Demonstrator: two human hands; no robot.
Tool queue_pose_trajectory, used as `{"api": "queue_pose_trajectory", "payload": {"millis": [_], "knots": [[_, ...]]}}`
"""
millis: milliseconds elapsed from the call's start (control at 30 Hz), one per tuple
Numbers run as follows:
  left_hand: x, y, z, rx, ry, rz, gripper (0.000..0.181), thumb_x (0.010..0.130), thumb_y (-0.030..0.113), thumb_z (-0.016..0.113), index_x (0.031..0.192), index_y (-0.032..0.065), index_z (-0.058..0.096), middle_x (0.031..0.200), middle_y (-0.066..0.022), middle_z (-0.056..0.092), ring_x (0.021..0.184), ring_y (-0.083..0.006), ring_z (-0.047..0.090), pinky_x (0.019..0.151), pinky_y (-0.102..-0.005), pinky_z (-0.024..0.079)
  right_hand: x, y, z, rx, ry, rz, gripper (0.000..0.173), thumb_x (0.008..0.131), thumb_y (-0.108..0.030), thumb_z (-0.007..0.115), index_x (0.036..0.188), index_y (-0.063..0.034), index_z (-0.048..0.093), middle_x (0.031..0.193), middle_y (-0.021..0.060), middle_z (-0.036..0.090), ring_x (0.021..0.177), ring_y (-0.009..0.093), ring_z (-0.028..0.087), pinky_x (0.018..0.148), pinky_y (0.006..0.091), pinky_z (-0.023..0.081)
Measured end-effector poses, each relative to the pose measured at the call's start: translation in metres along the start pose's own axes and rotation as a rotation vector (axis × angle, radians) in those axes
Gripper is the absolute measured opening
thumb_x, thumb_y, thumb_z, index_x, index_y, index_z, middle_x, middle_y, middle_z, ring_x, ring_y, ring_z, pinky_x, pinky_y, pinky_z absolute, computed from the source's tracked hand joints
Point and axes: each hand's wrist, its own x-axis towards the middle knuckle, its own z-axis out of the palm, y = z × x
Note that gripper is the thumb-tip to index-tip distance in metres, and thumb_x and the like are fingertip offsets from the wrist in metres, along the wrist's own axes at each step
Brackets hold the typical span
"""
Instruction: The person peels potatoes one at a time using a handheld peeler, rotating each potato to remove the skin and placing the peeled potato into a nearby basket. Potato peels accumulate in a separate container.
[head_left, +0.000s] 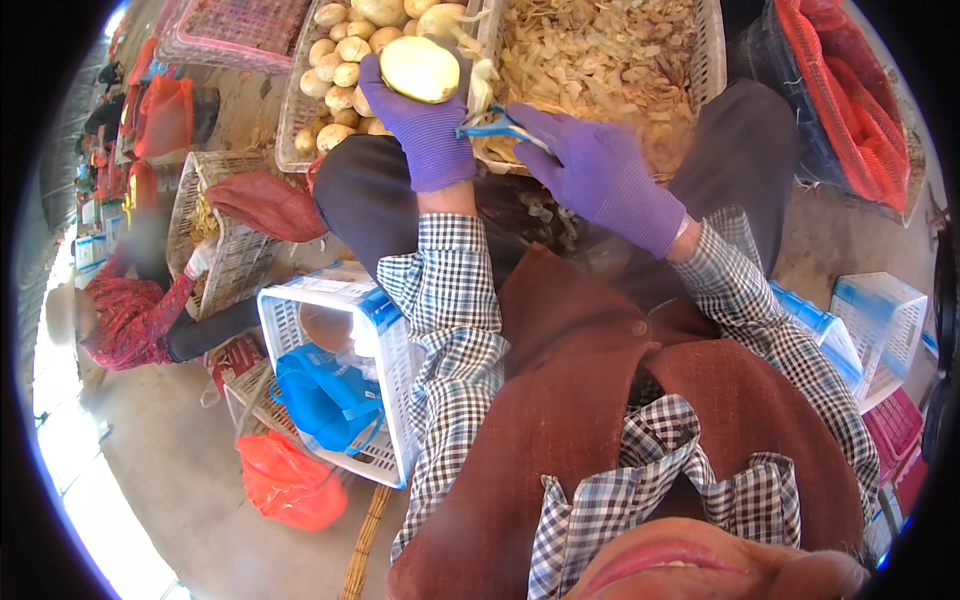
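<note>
My left hand, in a purple glove, holds a smooth, pale, peeled potato over the right side of a white plastic crate. Unpeeled and partly peeled potatoes fill that crate. In my right hand, gloved the same way, is a blue-handled peeler, its head pointing left near my left wrist. Pale peel strips hang at the crates' adjoining edges, between the two hands. Beyond my right hand, a second crate is heaped with peelings.
At left, a white-and-blue crate on its side holds a blue bag. A person in red reaches into a tilted crate. Red mesh drapes a dark tub at right. Pink crates stand upper left.
</note>
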Motion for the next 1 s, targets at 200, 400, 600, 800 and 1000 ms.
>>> {"api": "queue_pose_trajectory", "payload": {"millis": [200,400,600,800,1000], "knots": [[-0.002,0.015,0.013,-0.483,-0.007,-0.197,0.081,0.083,-0.015,0.073,0.15,0.0036,0.032,0.14,-0.015,0.053,0.122,-0.0225,0.061,0.103,-0.0348,0.056,0.037,-0.005,-0.005,-0.207,0.087,-0.059,0.039,0.099,-0.034,0.064,0.134,-0.0183,0.061,0.081,0.0116,0.066,0.062,0.029,0.068,0.053,0.0421,0.052],[0.011,0.007,-0.009,-0.455,-0.018,-0.062,0.061,0.087,-0.008,0.075,0.139,0.0003,0.043,0.13,-0.0132,0.059,0.114,-0.0213,0.064,0.098,-0.0336,0.058,0.002,0.003,0.002,-0.172,-0.098,0.073,0.039,0.1,-0.033,0.06,0.135,-0.0184,0.054,0.086,0.0143,0.069,0.068,0.033,0.071,0.058,0.0458,0.056],[0.011,0.003,-0.002,-0.436,-0.033,-0.093,0.046,0.093,0.001,0.071,0.133,0.0001,0.049,0.127,-0.013,0.061,0.113,-0.0216,0.063,0.096,-0.0334,0.057,0.043,-0.006,-0.003,-0.166,0.061,-0.036,0.042,0.098,-0.03,0.06,0.137,-0.0163,0.051,0.088,0.0151,0.07,0.073,0.035,0.073,0.06,0.0471,0.058],[0.002,0.017,-0.001,-0.332,-0.017,-0.131,0.052,0.089,-0.007,0.072,0.136,-0.0018,0.049,0.124,-0.0131,0.063,0.11,-0.0214,0.065,0.095,-0.0337,0.059,0.01,0.011,0.014,-0.258,-0.087,0.082,0.04,0.101,-0.03,0.06,0.14,-0.0214,0.052,0.084,0.0112,0.066,0.067,0.03,0.07,0.056,0.0414,0.055],[-0.005,0.032,0.02,-0.255,0.069,-0.161,0.04,0.106,0.028,0.06,0.13,-0.0018,0.052,0.127,-0.0147,0.059,0.115,-0.0252,0.061,0.097,-0.0408,0.057,0.037,0.001,-0.005,-0.218,0.092,0.02,0.047,0.101,-0.031,0.061,0.145,-0.0237,0.049,0.086,0.0104,0.067,0.069,0.029,0.071,0.056,0.0404,0.055]]}}
